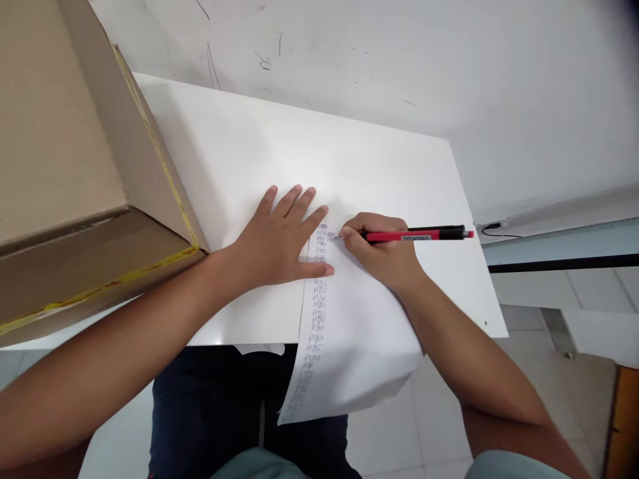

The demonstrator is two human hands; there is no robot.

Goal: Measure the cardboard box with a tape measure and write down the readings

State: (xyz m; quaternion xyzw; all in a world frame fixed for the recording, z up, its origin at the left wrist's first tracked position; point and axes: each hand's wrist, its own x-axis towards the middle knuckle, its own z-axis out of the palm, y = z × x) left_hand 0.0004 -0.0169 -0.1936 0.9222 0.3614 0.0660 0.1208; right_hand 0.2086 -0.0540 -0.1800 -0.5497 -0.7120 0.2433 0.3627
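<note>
A sheet of paper (364, 332) lies on the white table (219, 153), its lower part hanging over the front edge. Small handwriting runs in a column down its left side, with a few marks starting a second column near the top. My left hand (284, 239) rests flat with fingers spread, thumb and forefinger over the paper's left edge. In my right hand (387, 249) is a red and black pen (414, 235), gripped near its tip. The tip is at the paper by the upper handwriting, and the pen's back end points right.
A large cardboard box (60, 120) with yellow tape along its edges stands at the left of the table. Behind the table rises a white wall (349, 60) with pencil-like scribbles. A black cable (499, 231) lies beyond the right edge.
</note>
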